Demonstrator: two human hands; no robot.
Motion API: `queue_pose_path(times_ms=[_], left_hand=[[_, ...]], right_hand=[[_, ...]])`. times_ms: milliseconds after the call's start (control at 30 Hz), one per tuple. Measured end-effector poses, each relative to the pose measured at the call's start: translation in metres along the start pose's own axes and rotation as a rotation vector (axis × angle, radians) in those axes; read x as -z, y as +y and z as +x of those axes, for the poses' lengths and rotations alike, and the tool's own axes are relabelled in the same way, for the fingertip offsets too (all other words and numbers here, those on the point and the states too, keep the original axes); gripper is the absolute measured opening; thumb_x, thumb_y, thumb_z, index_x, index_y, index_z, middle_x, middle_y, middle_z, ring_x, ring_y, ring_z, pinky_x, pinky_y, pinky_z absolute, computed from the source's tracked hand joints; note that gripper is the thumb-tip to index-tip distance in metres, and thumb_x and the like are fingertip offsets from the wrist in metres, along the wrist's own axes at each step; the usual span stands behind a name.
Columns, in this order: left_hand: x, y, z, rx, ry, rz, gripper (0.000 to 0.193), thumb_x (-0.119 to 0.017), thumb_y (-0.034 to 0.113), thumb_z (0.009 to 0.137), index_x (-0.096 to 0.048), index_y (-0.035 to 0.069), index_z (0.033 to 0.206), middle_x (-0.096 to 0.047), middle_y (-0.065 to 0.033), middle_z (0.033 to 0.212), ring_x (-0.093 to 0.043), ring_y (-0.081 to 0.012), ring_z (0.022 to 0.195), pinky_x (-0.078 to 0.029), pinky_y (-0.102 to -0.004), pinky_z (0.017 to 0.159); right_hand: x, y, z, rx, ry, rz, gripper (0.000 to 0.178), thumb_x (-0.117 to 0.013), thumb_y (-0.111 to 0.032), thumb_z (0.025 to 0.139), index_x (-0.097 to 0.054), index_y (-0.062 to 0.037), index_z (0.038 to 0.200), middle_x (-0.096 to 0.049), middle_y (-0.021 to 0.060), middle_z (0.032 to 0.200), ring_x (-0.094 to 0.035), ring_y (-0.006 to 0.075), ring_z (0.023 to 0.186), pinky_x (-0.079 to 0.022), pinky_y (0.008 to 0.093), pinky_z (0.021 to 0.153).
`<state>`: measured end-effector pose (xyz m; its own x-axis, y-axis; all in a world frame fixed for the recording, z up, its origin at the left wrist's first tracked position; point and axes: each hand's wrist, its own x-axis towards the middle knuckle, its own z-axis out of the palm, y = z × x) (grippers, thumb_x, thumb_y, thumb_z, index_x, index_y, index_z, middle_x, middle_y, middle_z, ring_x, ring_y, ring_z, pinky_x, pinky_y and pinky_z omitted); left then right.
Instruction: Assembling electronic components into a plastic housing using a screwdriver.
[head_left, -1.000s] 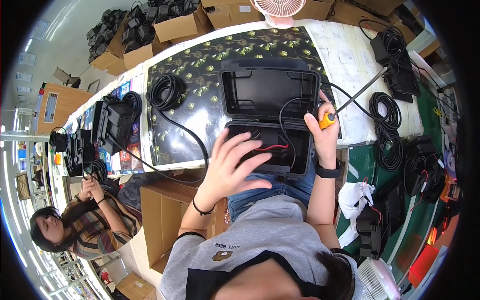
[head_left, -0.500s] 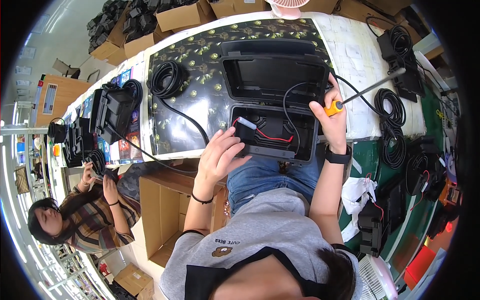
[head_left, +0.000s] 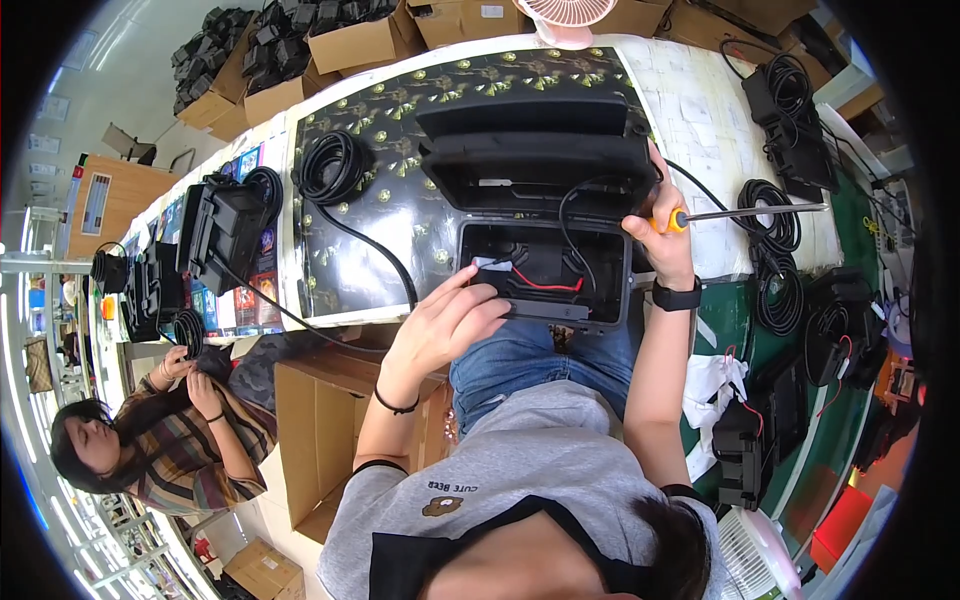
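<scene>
A black hinged plastic box (head_left: 466, 236) lies with its lid (head_left: 535, 150) raised, at the table's near edge above my lap. Inside are a red wire (head_left: 550, 288), a small grey sleeve-like piece (head_left: 491, 264) and a black cable (head_left: 563, 220). My left hand (head_left: 450, 322) rests over the box's near left rim, one fingertip at the grey piece and the other fingers bent. My right hand (head_left: 662, 232) is closed around the yellow handle of a screwdriver (head_left: 750, 213), its shaft pointing right. Fingers of that same hand reach up along the lid's right side, partly hidden.
Coiled black cable (head_left: 335, 168) lies on the dark patterned mat (head_left: 370, 240). Black boxed units (head_left: 222, 222) stand at left, near a co-worker (head_left: 165, 440) handling cable. More cable (head_left: 770, 215) and units lie at right. A pink fan (head_left: 567, 22) and cardboard boxes (head_left: 365, 42) stand behind.
The lid has tilted toward the base, narrowing its opening. The screwdriver shaft has swung down to nearly level. My left fingers have moved slightly right, over the rim.
</scene>
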<state>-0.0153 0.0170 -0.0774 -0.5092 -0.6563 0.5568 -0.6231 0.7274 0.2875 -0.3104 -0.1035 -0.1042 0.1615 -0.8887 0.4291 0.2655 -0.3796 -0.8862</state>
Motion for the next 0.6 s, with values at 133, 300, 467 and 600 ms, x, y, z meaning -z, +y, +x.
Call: queue_pose_path(times_ms=[133, 300, 467, 600], left_hand=[[0.011, 0.017, 0.016, 0.092, -0.025, -0.074, 0.026, -0.077, 0.013, 0.079, -0.065, 0.010, 0.102, -0.064, -0.0044, 0.098, -0.067, -0.0225, 0.093, -0.054, -0.0401, 0.099], [0.011, 0.014, 0.026, 0.130, -0.028, -0.129, 0.026, -0.076, 0.012, 0.079, -0.065, 0.009, 0.103, -0.065, -0.0056, 0.100, -0.067, -0.0253, 0.094, -0.054, -0.0416, 0.098], [-0.003, 0.003, 0.034, 0.123, 0.073, -0.164, 0.034, -0.082, 0.011, 0.072, -0.065, 0.007, 0.102, -0.061, -0.0105, 0.113, -0.061, -0.0298, 0.110, -0.053, -0.0448, 0.100], [-0.028, 0.008, 0.033, 0.578, 0.553, -0.400, 0.055, -0.090, 0.010, 0.068, -0.054, 0.004, 0.109, -0.034, -0.0113, 0.130, -0.048, -0.0300, 0.126, -0.055, -0.0405, 0.097]], right_hand=[[0.020, -0.008, 0.004, -0.007, -0.141, 0.055, 0.047, -0.083, -0.022, 0.081, -0.038, -0.0174, 0.068, -0.033, 0.0202, 0.156, -0.050, 0.0283, 0.133, -0.045, 0.0390, 0.103], [0.038, -0.013, 0.003, -0.029, -0.026, 0.210, 0.042, -0.077, -0.035, 0.087, -0.040, -0.0166, 0.079, -0.047, 0.0260, 0.144, -0.055, 0.0317, 0.128, -0.044, 0.0404, 0.106], [0.026, -0.044, 0.009, 0.020, -0.043, 0.175, 0.040, -0.072, -0.031, 0.092, -0.037, -0.0139, 0.083, -0.065, 0.0252, 0.120, -0.060, 0.0324, 0.121, -0.046, 0.0381, 0.102], [0.020, -0.054, 0.005, -0.053, 0.026, -0.090, 0.039, -0.074, -0.021, 0.091, -0.038, -0.0126, 0.079, -0.068, 0.0220, 0.118, -0.062, 0.0216, 0.112, -0.044, 0.0316, 0.098]])
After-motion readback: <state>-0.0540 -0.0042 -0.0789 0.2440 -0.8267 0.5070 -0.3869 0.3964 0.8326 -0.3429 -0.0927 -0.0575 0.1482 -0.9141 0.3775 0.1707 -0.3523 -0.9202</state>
